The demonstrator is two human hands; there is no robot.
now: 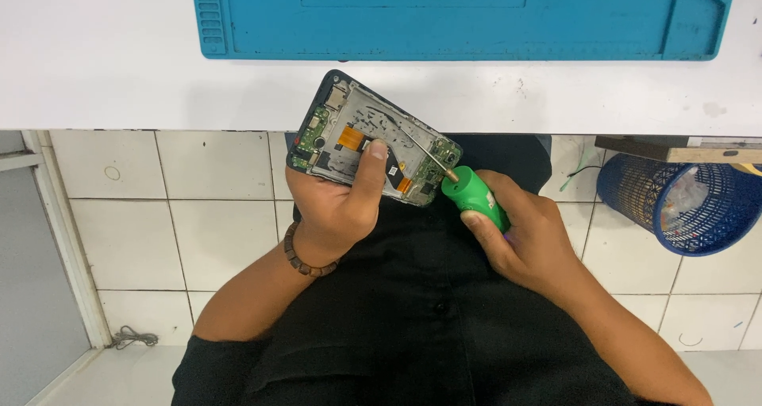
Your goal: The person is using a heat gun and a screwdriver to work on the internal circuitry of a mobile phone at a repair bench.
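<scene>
Hands meet just below the white desk (119, 73) edge. Left hand (337, 207) grips an opened phone (373, 140), back cover off, circuit boards and an orange flex cable showing, thumb pressed across its middle; the phone is tilted, its top corner over the desk edge. Right hand (528, 239) is wrapped around a green-handled screwdriver (474, 197), whose thin metal shaft angles up-left onto the phone's lower right part. A beaded bracelet (305, 261) circles the left wrist. Up top, a blue work mat (460, 17) lies on the desk; at right, a blue mesh bin (683, 203) stands on the tiled floor.
</scene>
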